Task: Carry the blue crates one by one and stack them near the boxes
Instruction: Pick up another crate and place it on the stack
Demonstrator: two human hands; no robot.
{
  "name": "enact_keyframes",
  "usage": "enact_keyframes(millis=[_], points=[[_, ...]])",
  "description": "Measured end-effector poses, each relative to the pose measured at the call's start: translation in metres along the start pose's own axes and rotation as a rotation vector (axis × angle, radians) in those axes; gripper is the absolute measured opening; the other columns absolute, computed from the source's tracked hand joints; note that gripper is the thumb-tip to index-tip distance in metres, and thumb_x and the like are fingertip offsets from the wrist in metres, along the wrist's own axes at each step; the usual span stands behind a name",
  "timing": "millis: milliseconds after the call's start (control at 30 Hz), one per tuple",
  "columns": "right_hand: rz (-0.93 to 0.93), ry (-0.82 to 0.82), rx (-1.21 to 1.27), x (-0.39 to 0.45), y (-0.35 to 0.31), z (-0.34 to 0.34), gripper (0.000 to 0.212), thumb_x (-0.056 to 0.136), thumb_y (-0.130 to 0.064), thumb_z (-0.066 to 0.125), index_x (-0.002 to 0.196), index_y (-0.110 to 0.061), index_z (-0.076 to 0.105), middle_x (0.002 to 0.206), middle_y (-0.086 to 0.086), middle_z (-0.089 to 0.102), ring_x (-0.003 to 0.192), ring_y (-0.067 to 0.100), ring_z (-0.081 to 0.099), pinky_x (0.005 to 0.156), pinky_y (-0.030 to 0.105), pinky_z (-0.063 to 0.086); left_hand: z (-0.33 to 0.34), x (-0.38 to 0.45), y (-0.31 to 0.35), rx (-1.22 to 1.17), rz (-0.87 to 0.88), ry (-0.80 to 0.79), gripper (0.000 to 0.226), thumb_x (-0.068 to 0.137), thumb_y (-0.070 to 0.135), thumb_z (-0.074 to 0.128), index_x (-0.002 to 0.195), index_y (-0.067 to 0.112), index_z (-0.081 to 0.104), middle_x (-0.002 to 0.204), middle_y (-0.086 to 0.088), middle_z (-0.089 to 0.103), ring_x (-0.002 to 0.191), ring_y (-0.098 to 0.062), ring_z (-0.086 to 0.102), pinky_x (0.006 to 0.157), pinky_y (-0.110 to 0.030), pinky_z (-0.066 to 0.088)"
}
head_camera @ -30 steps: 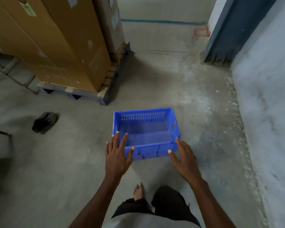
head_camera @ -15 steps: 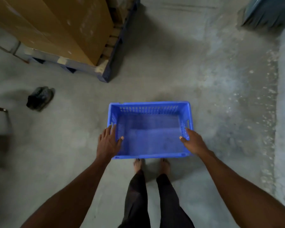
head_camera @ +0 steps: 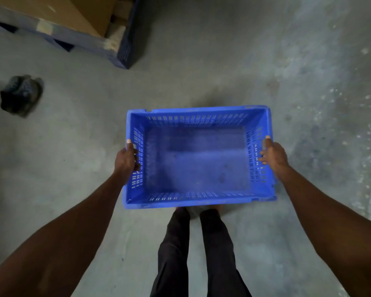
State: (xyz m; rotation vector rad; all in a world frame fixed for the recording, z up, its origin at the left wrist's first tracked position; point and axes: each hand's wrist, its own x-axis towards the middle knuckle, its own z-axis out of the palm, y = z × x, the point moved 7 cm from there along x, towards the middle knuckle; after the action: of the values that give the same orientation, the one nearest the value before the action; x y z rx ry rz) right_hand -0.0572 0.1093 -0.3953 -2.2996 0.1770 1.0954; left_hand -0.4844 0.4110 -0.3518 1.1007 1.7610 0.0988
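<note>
Gripping the blue crate (head_camera: 198, 159) by its 2 short end walls, the person holds it in front of the legs, over the concrete floor (head_camera: 201, 67); whether its base is touching the floor or just clear of it cannot be told from this view. The left hand (head_camera: 126, 159) curls over the left rim with its fingers hooked into the slotted wall, and the right hand (head_camera: 273, 156) wraps the right rim at the handle slot. The crate is empty and sits level between the 2 hands.

The step in hand looks like either lifting it or setting it down, and both ask for the same care. Keep both grips at matching height so the crate stays level. Bend at the knees, since the feet are hidden right under the near wall. The cardboard boxes (head_camera: 73, 16) on their pallet (head_camera: 124, 50) stand off to the upper left, well apart from the crate. A dark object (head_camera: 19, 95) lies on the floor to the left, so any path that way should steer round it.
</note>
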Motion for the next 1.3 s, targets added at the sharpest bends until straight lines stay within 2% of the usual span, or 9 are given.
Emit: enact_keyframes(millis=[100, 200, 300, 400, 767, 867, 1033, 1133, 1300], points=[[0.124, -0.153, 0.199, 0.005, 0.006, 0.004, 0.055, 0.1, -0.062, 0.036, 0.093, -0.011, 0.054, 0.059, 0.009, 0.063, 0.045, 0.022, 0.061, 0.041, 0.025, 0.048, 0.004, 0.003, -0.005, -0.102, -0.072, -0.123, 0.059, 0.101, 0.063, 0.037, 0.086, 0.011, 0.059, 0.067, -0.008, 0.055, 0.044, -0.021, 0.05, 0.044, -0.026, 0.045], [0.173, -0.245, 0.266, 0.001, 0.003, 0.005, 0.061, 0.097, -0.068, 0.034, 0.078, -0.013, 0.052, 0.053, 0.004, 0.062, 0.036, 0.019, 0.053, 0.037, 0.024, 0.044, 0.001, 0.012, -0.015, -0.157, -0.108, -0.232, 0.065, 0.091, 0.076, 0.042, 0.084, 0.014, 0.062, 0.065, -0.004, 0.057, 0.043, -0.019, 0.05, 0.046, -0.027, 0.045], [0.142, -0.236, 0.264, -0.009, -0.002, 0.006, 0.064, 0.095, -0.072, 0.032, 0.073, -0.014, 0.051, 0.044, 0.0, 0.045, 0.031, 0.015, 0.033, 0.036, 0.019, 0.028, -0.007, 0.011, -0.014, -0.124, -0.086, -0.152, 0.068, 0.08, 0.084, 0.045, 0.075, 0.018, 0.06, 0.059, -0.001, 0.052, 0.041, -0.018, 0.047, 0.045, -0.027, 0.042], [0.076, -0.176, 0.29, -0.023, -0.006, -0.002, 0.062, 0.094, -0.073, 0.036, 0.068, -0.018, 0.046, 0.046, -0.001, 0.033, 0.032, 0.013, 0.025, 0.035, 0.018, 0.023, -0.014, 0.0, -0.004, -0.111, -0.057, -0.094, 0.063, 0.089, 0.079, 0.041, 0.07, 0.02, 0.053, 0.055, 0.003, 0.045, 0.041, -0.017, 0.039, 0.043, -0.025, 0.036], [-0.073, -0.147, 0.359, -0.166, -0.086, -0.127, 0.064, 0.073, -0.085, 0.047, 0.074, -0.021, 0.046, 0.048, -0.003, 0.032, 0.033, 0.01, 0.024, 0.035, 0.018, 0.023, -0.08, -0.138, 0.111, -0.197, 0.057, -0.221, 0.057, 0.095, 0.072, 0.038, 0.074, 0.02, 0.047, 0.053, 0.006, 0.035, 0.04, -0.011, 0.028, 0.045, -0.025, 0.027], [-0.115, -0.173, 0.371, -0.217, -0.119, -0.168, 0.059, 0.087, -0.078, 0.043, 0.076, -0.02, 0.047, 0.049, -0.003, 0.032, 0.034, 0.01, 0.023, 0.035, 0.019, 0.024, -0.105, -0.19, 0.148, -0.22, 0.099, -0.25, 0.057, 0.096, 0.072, 0.037, 0.075, 0.019, 0.045, 0.054, 0.005, 0.033, 0.039, -0.011, 0.026, 0.04, -0.022, 0.026], [-0.198, -0.197, 0.388, -0.289, -0.157, -0.228, 0.056, 0.093, -0.073, 0.04, 0.077, -0.019, 0.047, 0.051, -0.003, 0.033, 0.036, 0.01, 0.022, 0.037, 0.02, 0.025, -0.143, -0.266, 0.195, -0.241, 0.188, -0.292, 0.056, 0.097, 0.07, 0.037, 0.077, 0.019, 0.045, 0.053, 0.005, 0.033, 0.038, -0.011, 0.028, 0.041, -0.022, 0.03], [-0.232, -0.186, 0.422, -0.317, -0.16, -0.253, 0.056, 0.096, -0.07, 0.037, 0.077, -0.018, 0.048, 0.052, -0.002, 0.034, 0.036, 0.01, 0.023, 0.036, 0.019, 0.024, -0.157, -0.299, 0.214, -0.207, 0.293, -0.3, 0.056, 0.097, 0.07, 0.038, 0.08, 0.018, 0.047, 0.054, 0.004, 0.037, 0.04, -0.014, 0.033, 0.043, -0.026, 0.035], [-0.251, -0.148, 0.484, -0.345, -0.151, -0.278, 0.059, 0.097, -0.069, 0.034, 0.079, -0.015, 0.048, 0.051, -0.001, 0.034, 0.035, 0.01, 0.023, 0.036, 0.019, 0.024, -0.164, -0.325, 0.248, -0.161, 0.41, -0.309, 0.057, 0.097, 0.071, 0.037, 0.082, 0.017, 0.048, 0.057, 0.003, 0.035, 0.04, -0.014, 0.028, 0.038, -0.023, 0.029]])
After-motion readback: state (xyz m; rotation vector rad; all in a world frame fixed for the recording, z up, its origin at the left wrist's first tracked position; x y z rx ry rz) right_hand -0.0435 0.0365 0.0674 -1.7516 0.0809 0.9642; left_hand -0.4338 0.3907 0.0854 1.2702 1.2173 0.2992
